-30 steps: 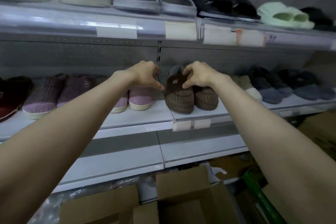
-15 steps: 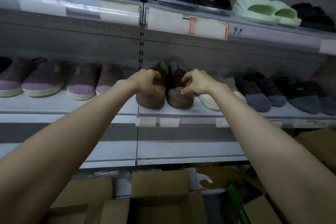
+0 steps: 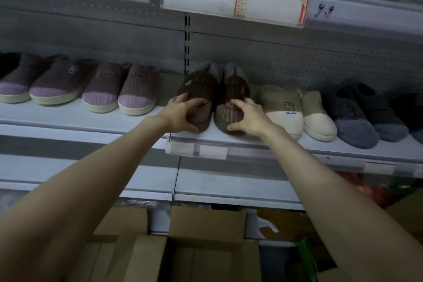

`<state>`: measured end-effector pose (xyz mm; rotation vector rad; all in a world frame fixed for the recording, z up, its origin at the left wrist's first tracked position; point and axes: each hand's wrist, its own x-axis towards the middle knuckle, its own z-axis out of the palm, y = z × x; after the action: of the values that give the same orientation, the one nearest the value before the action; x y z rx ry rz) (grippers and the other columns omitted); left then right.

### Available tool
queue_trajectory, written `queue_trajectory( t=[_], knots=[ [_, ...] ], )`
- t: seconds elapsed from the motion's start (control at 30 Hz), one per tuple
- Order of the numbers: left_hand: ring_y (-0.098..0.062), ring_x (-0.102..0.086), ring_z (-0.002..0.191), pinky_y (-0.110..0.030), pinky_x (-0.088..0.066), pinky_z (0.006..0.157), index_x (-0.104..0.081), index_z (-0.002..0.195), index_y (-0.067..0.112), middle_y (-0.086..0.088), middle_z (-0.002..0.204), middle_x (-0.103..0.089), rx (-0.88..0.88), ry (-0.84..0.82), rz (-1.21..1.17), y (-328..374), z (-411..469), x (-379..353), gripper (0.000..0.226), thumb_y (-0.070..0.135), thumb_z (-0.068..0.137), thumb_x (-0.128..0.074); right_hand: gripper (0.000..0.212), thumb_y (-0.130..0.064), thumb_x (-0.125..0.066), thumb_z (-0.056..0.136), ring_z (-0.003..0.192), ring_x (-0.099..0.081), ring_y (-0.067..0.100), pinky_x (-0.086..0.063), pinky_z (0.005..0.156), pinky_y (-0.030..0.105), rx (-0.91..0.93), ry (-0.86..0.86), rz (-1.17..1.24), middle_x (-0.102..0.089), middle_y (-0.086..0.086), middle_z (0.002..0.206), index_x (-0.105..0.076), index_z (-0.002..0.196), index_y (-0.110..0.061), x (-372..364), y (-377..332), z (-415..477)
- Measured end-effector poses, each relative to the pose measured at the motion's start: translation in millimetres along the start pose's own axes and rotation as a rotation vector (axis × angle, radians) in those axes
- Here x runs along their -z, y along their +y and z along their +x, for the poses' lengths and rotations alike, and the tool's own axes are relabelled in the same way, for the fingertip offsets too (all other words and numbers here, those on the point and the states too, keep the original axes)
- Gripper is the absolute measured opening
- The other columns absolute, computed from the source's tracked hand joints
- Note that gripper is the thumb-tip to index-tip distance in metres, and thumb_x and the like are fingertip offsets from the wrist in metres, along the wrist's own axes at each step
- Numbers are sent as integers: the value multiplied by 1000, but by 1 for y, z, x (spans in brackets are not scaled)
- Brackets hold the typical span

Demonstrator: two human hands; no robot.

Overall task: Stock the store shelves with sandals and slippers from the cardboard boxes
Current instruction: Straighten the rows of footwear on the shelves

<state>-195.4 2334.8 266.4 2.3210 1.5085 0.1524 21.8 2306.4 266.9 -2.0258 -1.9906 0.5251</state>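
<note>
Head-worn, forward-down, close to shelf (image 3: 57, 119)

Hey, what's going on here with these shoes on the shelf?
A person is stocking a store shelf with slippers. The left hand grips the toe of the left brown slipper, and the right hand grips the right brown slipper. Both slippers sit side by side on the middle shelf, between the purple slippers and the beige slippers. Open cardboard boxes stand on the floor below.
</note>
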Motion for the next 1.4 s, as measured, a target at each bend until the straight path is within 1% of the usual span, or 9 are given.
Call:
queue_trajectory(
  t=[0.07,0.13,0.3,0.5,0.6,0.73,0.93,1.13,1.4],
  knots=[
    [-34,-4,144,-36,-10,116,-17,146,38,-18,156,-3,-13,-13,-2,-3,8,-3,90,29,77,-73,89,-34,-76,75,138,-22,38,-26,114,46,-18,4,-8,-19,12,154,-25,148,-30,-6,4,7],
    [-36,-4,144,-36,-10,116,-14,146,40,-17,156,2,-15,-22,24,-8,15,-7,90,30,78,-72,91,-36,-75,76,138,-20,40,-25,114,45,-35,-5,-11,-18,12,154,-20,149,-33,-10,6,14],
    [-44,-8,142,-45,-14,118,-5,144,47,-14,156,11,18,-31,95,-15,29,-20,90,44,79,-67,97,-37,-76,74,134,-31,39,-33,110,43,-26,-15,1,-25,14,151,-16,149,-35,-18,3,25],
    [-45,-19,138,-48,-26,113,-4,143,50,-10,157,8,43,4,146,-8,36,-24,88,51,79,-64,106,-30,-80,70,137,-27,37,-31,111,42,-9,-51,-6,-20,12,153,-10,149,-39,-18,6,27],
    [-43,-18,140,-46,-22,115,-5,143,50,-11,157,8,18,-15,119,-10,37,-20,89,48,78,-66,107,-23,-82,70,138,-27,34,-29,113,39,2,-56,47,-22,11,152,-12,150,-35,-17,8,26],
    [-40,-18,141,-39,-14,116,-10,145,44,-12,157,8,3,-15,89,-11,34,-13,86,40,81,-67,107,-24,-82,69,138,-28,32,-31,111,36,28,-24,25,-24,11,153,-13,150,-33,-17,8,27],
    [-45,-20,138,-42,-21,116,-10,144,47,-10,158,8,22,-9,86,-17,40,-16,85,42,80,-66,105,-27,-81,71,139,-28,32,-32,109,37,34,-14,8,-22,10,155,-12,150,-34,-17,6,32],
    [-40,-19,140,-39,-17,115,-9,145,45,-10,157,9,5,-33,88,-19,47,-12,84,39,83,-65,104,-29,-80,71,139,-30,32,-35,108,37,25,-7,-16,-23,9,155,-12,150,-35,-16,4,38],
    [-38,-23,140,-39,-24,113,-10,144,47,-9,158,8,4,-28,101,-23,58,-10,84,41,82,-65,106,-29,-80,71,139,-30,33,-36,109,39,14,-4,-32,-15,7,159,-11,150,-38,-17,2,46]
  ],
)
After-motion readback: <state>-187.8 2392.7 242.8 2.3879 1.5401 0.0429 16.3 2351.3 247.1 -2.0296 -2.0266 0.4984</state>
